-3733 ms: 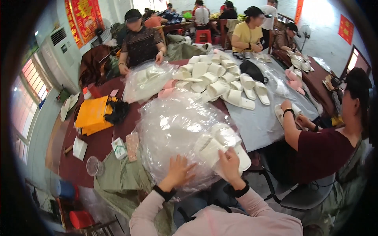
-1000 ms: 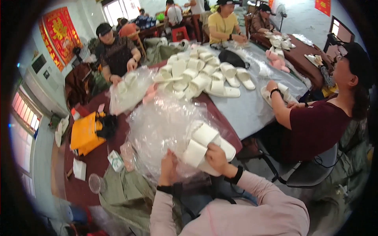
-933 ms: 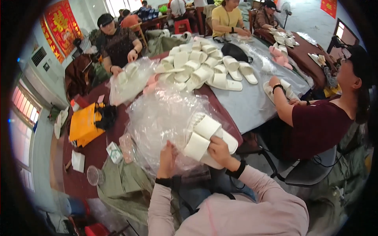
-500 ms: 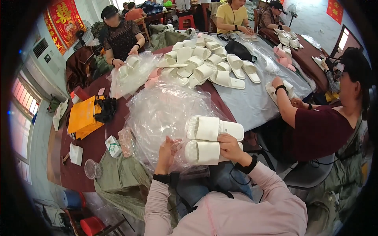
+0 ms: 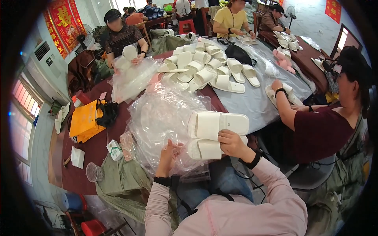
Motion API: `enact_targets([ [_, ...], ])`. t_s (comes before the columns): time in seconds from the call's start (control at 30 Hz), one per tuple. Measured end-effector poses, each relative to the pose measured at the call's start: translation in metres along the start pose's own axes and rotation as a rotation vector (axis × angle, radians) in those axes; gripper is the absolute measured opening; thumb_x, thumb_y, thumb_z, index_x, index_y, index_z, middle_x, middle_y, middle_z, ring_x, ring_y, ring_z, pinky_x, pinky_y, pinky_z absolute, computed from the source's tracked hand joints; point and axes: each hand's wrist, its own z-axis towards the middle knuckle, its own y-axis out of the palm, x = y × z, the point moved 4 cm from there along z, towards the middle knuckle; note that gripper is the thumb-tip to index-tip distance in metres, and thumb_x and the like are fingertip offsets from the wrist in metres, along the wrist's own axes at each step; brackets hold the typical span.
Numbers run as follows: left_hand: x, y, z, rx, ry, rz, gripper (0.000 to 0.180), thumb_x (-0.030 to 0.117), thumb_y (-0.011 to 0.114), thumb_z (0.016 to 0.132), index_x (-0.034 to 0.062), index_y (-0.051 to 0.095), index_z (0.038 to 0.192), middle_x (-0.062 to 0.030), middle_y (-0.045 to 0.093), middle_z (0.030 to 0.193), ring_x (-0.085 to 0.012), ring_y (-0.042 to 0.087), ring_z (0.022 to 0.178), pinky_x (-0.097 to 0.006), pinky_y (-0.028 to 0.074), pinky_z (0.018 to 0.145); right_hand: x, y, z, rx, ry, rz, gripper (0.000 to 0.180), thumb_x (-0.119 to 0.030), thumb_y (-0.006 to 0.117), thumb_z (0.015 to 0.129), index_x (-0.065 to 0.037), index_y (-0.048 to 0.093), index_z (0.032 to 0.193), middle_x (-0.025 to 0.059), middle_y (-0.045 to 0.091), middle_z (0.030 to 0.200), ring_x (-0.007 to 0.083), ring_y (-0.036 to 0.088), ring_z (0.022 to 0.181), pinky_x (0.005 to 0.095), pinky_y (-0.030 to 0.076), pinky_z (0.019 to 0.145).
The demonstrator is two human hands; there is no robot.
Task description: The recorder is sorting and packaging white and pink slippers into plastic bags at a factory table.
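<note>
A pair of white slide slippers [image 5: 207, 125] is in my right hand [image 5: 236, 146], its fingers closed round the inner sides, the thumb side over the straps. The far slipper partly overlaps the near one. Their left ends lie against a clear plastic bag [image 5: 161, 112], part of a crumpled pile on the table in front of me. My left hand [image 5: 167, 157] grips the near edge of this film, left of the slippers. Some of its fingers show only through the plastic.
A heap of white slippers [image 5: 193, 67] lies beyond the bags. On the left are a yellow paper bag [image 5: 84, 120], a white box [image 5: 114, 150] and a clear round tub [image 5: 93, 172]. Co-workers sit across the table and at my right, near a grey chair [image 5: 315, 171].
My right hand has turned and raised the slippers slightly, and the far one now overlaps the near one more. Across the table, a co-worker has lifted white slippers above a plastic bag.
</note>
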Motion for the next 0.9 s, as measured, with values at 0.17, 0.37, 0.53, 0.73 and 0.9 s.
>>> enact_targets([
  [0.17,-0.002,-0.001,0.003,-0.003,-0.039,0.063,0.046,0.048,0.047,0.094,0.0051,0.055,0.081,-0.0181,0.063,0.103,-0.0247,0.061,0.092,-0.035,0.048,0.08,-0.004,-0.006,-0.014,-0.066,-0.064,-0.009,0.012,-0.01,0.06,0.056,-0.001,0.054,0.062,0.0108,0.062,0.095,0.0269,0.061,0.094,0.0403,0.05,0.085],
  [0.37,-0.006,-0.007,0.008,0.032,-0.078,0.142,0.058,0.052,0.045,0.093,-0.0046,0.054,0.1,-0.0195,0.061,0.103,-0.0301,0.064,0.093,-0.041,0.055,0.079,-0.021,-0.023,-0.01,-0.08,-0.157,0.023,0.015,-0.01,0.063,0.056,-0.001,0.057,0.067,0.0102,0.061,0.099,0.0284,0.061,0.097,0.0404,0.051,0.087],
  [0.53,-0.002,0.001,0.005,0.086,-0.085,0.198,0.057,0.055,0.045,0.092,0.0,0.058,0.087,-0.0158,0.066,0.095,-0.0252,0.066,0.087,-0.035,0.052,0.074,-0.023,-0.037,-0.002,-0.092,-0.177,0.053,0.015,-0.007,0.065,0.055,-0.002,0.058,0.068,0.01,0.061,0.1,0.0287,0.061,0.098,0.0409,0.051,0.087],
  [0.73,0.002,0.008,0.003,0.07,-0.068,0.303,0.058,0.056,0.045,0.092,0.0001,0.058,0.083,-0.0157,0.066,0.096,-0.0232,0.065,0.084,-0.036,0.052,0.077,-0.02,-0.033,0.008,-0.101,-0.177,-0.002,0.012,-0.005,0.065,0.057,-0.003,0.057,0.067,0.01,0.062,0.101,0.028,0.061,0.097,0.0397,0.05,0.088],
  [0.9,-0.004,0.003,0.005,0.052,-0.051,0.336,0.056,0.056,0.044,0.093,0.0022,0.055,0.079,-0.0168,0.066,0.099,-0.0219,0.063,0.081,-0.034,0.051,0.077,0.003,-0.017,0.003,-0.063,-0.031,0.022,0.01,-0.003,0.064,0.061,-0.002,0.056,0.066,0.0099,0.062,0.1,0.027,0.061,0.096,0.0385,0.05,0.086],
])
